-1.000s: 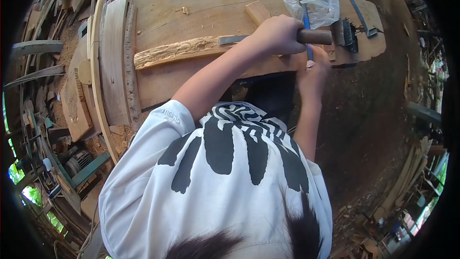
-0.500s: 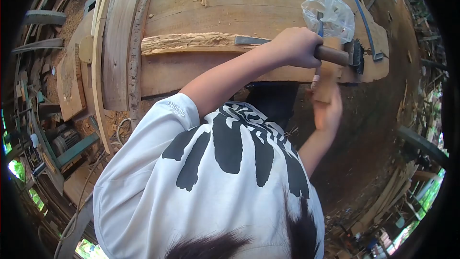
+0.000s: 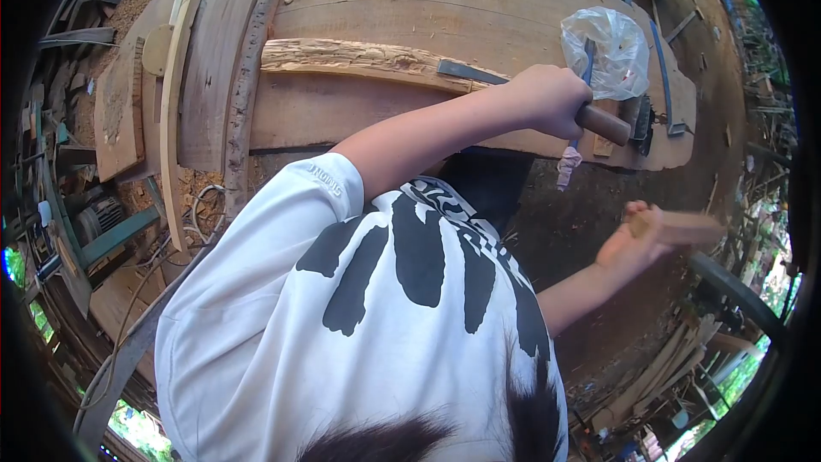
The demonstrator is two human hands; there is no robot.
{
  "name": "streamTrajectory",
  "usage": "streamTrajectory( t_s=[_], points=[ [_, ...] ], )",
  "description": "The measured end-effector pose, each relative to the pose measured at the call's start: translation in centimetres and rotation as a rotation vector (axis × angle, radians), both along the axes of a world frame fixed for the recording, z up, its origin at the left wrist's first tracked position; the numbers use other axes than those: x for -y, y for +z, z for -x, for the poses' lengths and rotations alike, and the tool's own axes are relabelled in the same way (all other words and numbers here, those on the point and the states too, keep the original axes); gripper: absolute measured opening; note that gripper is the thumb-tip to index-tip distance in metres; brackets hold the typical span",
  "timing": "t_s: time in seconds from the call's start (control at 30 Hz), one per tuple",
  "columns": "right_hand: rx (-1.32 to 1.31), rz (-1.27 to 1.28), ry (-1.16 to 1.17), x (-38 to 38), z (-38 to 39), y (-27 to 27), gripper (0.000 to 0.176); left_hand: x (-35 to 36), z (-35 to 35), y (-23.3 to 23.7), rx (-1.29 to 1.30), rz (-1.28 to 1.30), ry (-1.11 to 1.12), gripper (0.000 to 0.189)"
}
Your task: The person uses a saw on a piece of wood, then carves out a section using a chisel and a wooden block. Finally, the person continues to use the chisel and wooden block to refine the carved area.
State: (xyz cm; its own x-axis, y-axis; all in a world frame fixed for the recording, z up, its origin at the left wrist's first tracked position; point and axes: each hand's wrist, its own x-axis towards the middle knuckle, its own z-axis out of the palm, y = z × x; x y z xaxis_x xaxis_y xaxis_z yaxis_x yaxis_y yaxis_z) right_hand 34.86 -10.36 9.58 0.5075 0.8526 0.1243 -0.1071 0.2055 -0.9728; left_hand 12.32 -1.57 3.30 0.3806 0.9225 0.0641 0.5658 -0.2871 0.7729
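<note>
My left hand (image 3: 547, 98) is closed around the brown wooden handle of a chisel (image 3: 603, 124). Its flat metal blade (image 3: 466, 74) points left and lies against a rough, bark-edged wooden strip (image 3: 359, 58) on a big plank workbench (image 3: 445, 8). Off the bench's near edge, low to the right, my right hand (image 3: 629, 248) grips a short wooden block (image 3: 682, 227) held in the air, well apart from the chisel handle. My white shirt with black print fills the lower frame.
A clear plastic bag (image 3: 605, 50) with a blue-handled tool lies at the bench's right end, beside a dark metal tool (image 3: 643, 120). Curved planks (image 3: 209, 77) lean at the left. Wood scraps and shavings cover the dirt floor (image 3: 650, 359).
My right hand has carried the wooden block away from the chisel handle's end, down and to the right. The left hand has kept its grip on the chisel.
</note>
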Motion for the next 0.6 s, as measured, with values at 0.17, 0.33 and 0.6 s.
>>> streamTrajectory(
  t_s=[0.17, 0.33, 0.6],
  points=[
    [0.192, 0.324, 0.543, 1.0, 0.8, 0.8, 0.078, -0.2, -0.3, -0.4, -0.005, 0.002, 0.009, 0.025],
    [0.122, 0.260, 0.031, -1.3, 0.6, -2.5, 0.061, -0.3, -0.2, -0.4, 0.000, 0.008, 0.021, 0.025],
    [0.006, 0.196, -0.164, -3.0, 1.9, -1.7, 0.063, -1.1, -0.6, -1.0, -0.052, 0.048, 0.043, 0.025]
  ],
)
